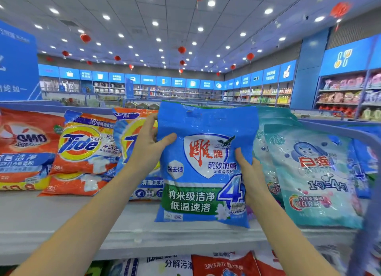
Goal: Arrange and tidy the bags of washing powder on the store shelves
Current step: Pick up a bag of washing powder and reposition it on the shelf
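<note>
A blue bag of washing powder (pixel 204 164) with a red-and-white shield logo and a green band stands upright on the white top shelf (pixel 61 220). My left hand (pixel 148 146) grips its left edge, thumb across the front. My right hand (pixel 247 172) holds its right edge lower down, thumb on the front. Left of it stand two orange Tide bags (pixel 82 146), one partly hidden behind my left hand, and a red OMO bag (pixel 24 148). To the right lean teal bags with a cat logo (pixel 313 176).
A blue shelf rail (pixel 350 131) curves along the right end of the shelf. More bags (pixel 222 265) lie on the shelf below. Far store walls carry stocked shelves under blue signs; red lanterns hang from the ceiling.
</note>
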{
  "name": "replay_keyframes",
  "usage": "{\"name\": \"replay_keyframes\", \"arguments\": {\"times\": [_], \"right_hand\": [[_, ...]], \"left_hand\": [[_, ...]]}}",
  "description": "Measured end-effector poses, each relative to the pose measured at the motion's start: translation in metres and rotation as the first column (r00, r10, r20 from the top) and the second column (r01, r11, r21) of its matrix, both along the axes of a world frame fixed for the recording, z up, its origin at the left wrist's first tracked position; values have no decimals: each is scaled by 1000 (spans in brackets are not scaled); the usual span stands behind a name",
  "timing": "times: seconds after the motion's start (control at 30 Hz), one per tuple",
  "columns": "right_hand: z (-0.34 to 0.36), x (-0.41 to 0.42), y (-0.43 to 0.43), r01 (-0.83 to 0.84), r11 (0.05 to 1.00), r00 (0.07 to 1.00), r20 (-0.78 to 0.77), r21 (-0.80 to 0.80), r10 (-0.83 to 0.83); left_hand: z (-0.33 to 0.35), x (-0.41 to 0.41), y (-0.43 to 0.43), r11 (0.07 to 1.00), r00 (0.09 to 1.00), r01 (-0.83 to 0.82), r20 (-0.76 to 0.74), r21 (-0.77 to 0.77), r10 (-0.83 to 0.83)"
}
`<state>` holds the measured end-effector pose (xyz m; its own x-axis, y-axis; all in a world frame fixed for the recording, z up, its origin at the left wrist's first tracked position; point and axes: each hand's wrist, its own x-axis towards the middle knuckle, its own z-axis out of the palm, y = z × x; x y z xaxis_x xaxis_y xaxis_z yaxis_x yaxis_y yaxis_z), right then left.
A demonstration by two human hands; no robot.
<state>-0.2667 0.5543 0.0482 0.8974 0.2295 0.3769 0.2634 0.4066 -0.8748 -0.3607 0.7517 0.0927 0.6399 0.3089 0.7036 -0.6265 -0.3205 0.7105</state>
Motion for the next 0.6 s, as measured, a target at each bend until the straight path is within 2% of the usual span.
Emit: {"name": "replay_keyframes", "arguments": {"times": [0.07, 0.2, 0.33, 0.47, 0.6], "right_hand": [[1, -1, -11, 35, 999, 999, -29, 4, -35], [6, -7, -39, 114, 992, 991, -72, 54, -110], [17, -12, -83, 170, 981, 984, -67, 93, -164], [27, -13, -143, 301, 947, 954, -49, 110, -297], [36, -9, -212, 411, 904, 912, -56, 116, -407]], "left_hand": [[5, 5, -12, 997, 997, 78, 9, -31, -77], [13, 18, -44, 991, 989, 127, 84, -48, -123], [11, 33, -74, 958, 958, 262, 146, -113, -245], [-5, 55, -115, 877, 903, 409, -28, -251, -429], [-23, 54, -181, 884, 867, 451, -177, -121, -466]]}}
